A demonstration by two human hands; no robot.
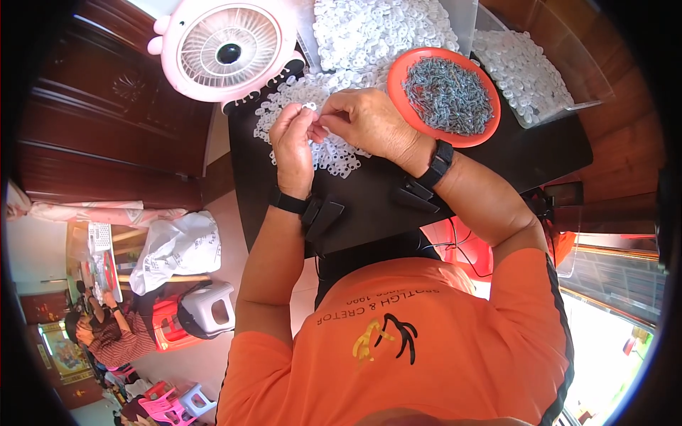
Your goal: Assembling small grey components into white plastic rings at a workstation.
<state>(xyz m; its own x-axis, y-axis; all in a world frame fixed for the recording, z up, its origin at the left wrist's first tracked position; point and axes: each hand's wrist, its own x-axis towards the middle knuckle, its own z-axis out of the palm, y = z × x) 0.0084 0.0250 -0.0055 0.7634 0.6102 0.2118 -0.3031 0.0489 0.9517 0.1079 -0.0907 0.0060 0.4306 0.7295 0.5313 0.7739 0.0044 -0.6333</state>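
Above the near part of a loose pile of small white plastic pieces [339, 162], my two hands meet fingertip to fingertip. A small white plastic piece with holes [310, 106] sticks up from the fingers of my left hand [292, 145], which is closed on it. My right hand [376, 122] is closed in a pinch right beside it; whatever lies between its thumb and finger is hidden or too small to name. Close to my right wrist stands a round red-orange plate [398, 78] heaped with small grey metal screws or nails [447, 96].
On the dark table [277, 213] stand a pink animal-shaped fan [170, 53], a clear bin full of white pieces [383, 32] and another clear bin [600, 89] at right. Black devices are strapped to both wrists. Another person [117, 344] sits at far left near a white bag [181, 248].
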